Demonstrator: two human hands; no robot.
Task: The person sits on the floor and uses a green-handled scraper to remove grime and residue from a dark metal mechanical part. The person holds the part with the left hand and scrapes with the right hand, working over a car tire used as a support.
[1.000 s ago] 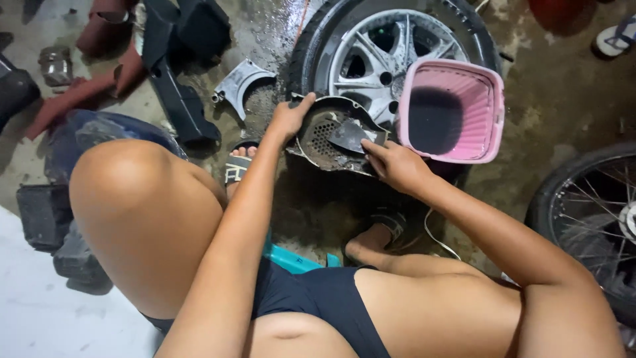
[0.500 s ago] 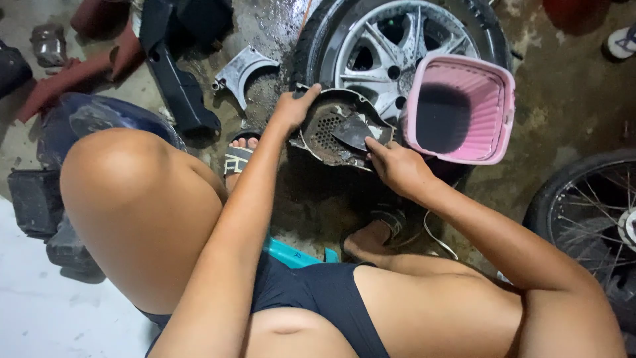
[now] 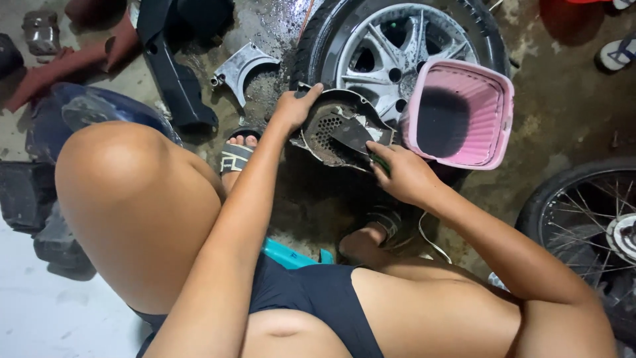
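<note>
Hands: left hand [image 3: 293, 109] grips rim of dirty round perforated metal cover [image 3: 334, 126] | right hand [image 3: 405, 176] clenches flat dark scraper [image 3: 354, 134] against cover | cover leans on alloy wheel [image 3: 404, 50] | pink ribbed plastic basket [image 3: 460, 113] just beside, holding dark contents, kind unclear

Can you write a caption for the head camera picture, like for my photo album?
Squatting on a wet floor, the left hand steadies a dirty perforated cover while the right hand scrapes it beside a pink basket.
</note>
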